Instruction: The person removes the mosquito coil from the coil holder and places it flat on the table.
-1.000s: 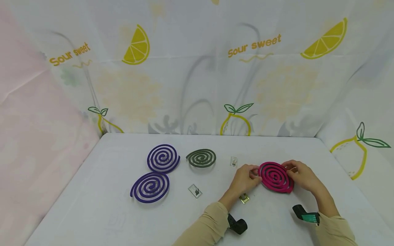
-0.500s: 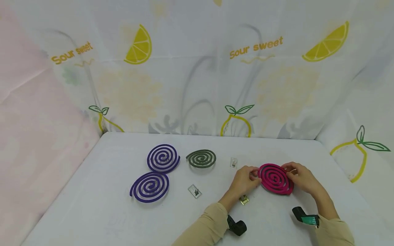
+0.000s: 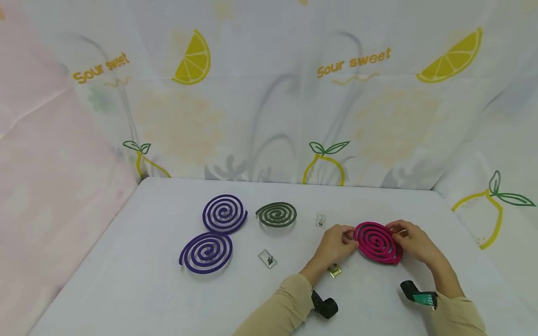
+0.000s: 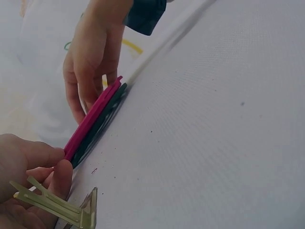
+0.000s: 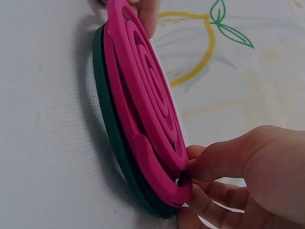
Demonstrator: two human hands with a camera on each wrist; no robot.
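Observation:
A pink mosquito coil (image 3: 377,242) lies face to face over a dark green mosquito coil (image 5: 106,95), both at the right of the table. My left hand (image 3: 335,245) pinches the left edge of this pair between thumb and fingers. At the opposite edge my right hand (image 3: 414,240) grips with its thumb on the pink side and fingertips behind. Seen from the right wrist, the pink coil's outer end lies over its ring, and the two layers sit close together. A gold metal coil stand (image 3: 335,270) lies just below my left hand.
Two purple mosquito coils (image 3: 208,252) sit on the left, touching each other, with an olive green coil (image 3: 276,214) to their right. Silver metal stands lie on the white table (image 3: 138,280), one in the middle (image 3: 267,259), another farther back (image 3: 321,220). Lemon-print cloth (image 3: 269,116) hangs behind.

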